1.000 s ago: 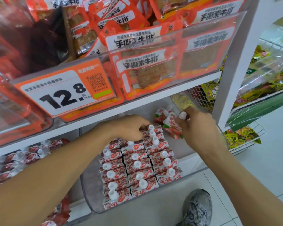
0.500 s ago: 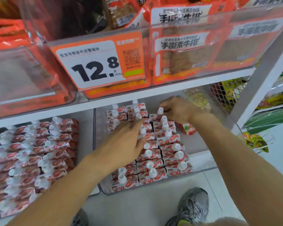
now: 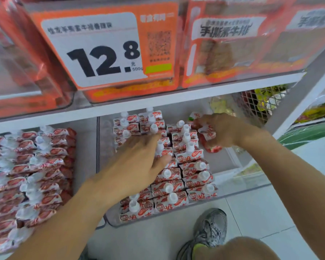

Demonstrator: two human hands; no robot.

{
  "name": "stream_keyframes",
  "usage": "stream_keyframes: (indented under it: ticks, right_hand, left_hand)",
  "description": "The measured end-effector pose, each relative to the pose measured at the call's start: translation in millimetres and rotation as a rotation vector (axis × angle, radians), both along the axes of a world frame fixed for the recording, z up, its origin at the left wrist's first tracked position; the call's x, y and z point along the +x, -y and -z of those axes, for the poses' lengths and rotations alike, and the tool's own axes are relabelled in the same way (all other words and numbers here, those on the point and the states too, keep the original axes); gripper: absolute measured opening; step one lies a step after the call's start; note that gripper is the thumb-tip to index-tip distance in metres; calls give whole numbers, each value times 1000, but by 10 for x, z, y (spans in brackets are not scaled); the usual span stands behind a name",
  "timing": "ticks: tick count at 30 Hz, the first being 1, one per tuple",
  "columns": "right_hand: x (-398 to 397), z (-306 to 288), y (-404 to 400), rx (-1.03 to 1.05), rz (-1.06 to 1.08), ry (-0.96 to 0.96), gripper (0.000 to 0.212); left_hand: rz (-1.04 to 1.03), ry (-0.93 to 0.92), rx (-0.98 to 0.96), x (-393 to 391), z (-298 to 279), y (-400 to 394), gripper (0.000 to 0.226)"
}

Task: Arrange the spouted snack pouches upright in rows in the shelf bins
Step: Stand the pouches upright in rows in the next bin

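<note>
Looking down at a white shelf in a shop, I see a pale tiled floor below it and a grey shoe at the bottom edge. Above, clear bins hold orange snack packs behind a price card reading 12.8. On the lower shelf sits a clear bin, and the spouted pouches fill its left part in three rows running front to back. They are small, white with red print, each topped by a white cap. They stand upright, long axis vertical, spouts pointing up toward me. A second bin to the left holds more pouches of the same kind, blurred here. My left hand lies flat on the middle rows, fingers straight and spread, pressing the tops. My right hand is at the back right of the rows, fingers curled around a pouch just beside the third row
</note>
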State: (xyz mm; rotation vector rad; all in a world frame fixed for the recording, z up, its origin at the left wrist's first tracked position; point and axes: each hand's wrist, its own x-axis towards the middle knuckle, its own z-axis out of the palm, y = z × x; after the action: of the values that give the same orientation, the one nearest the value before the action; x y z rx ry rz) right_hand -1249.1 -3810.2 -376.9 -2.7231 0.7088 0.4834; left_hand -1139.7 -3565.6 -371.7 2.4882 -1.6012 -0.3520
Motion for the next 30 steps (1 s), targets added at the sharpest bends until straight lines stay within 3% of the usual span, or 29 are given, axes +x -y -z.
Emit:
stream_keyframes:
  ticks: [5,8,11,13,14,16,19,24,25,28,30]
  right_hand:
    - [-96,41,-94,-140,4,-13,105]
    - [-212,-119,-168,-295,-51,-36,79]
    - [-273,-200,-173,-553,-148,434,55]
    - [-137,-201,-135,-430,26,759,46]
    - [8,-175,-107,-254,142,796,44]
    - [343,-67,-31,-15,131,641,41]
    - [637,107,29,-46,-107,322,25]
    - [722,92,105,250,-19,248,9]
    - [737,64,129,238,-34,218,4]
    - [737,1,86,149,-73,142,18]
    - [728,14,59,154,-108,99,12]
  left_hand:
    - [30,-5,42,0,1,-8,77]
    - [31,-8,26,12,-1,-6,76]
    - [41,-5,33,-4,-18,-19,75]
    - [48,-1,40,-13,-28,-12,74]
    - [46,-2,42,-5,-25,-7,73]
    - [33,-16,45,25,-9,0,72]
    - [25,-17,42,48,20,14,72]
    - [35,-4,5,41,41,-16,74]
    - [34,-7,-2,41,40,-19,75]
    - [32,-19,-8,45,42,-19,76]
    - [30,-15,-7,35,42,-22,76]
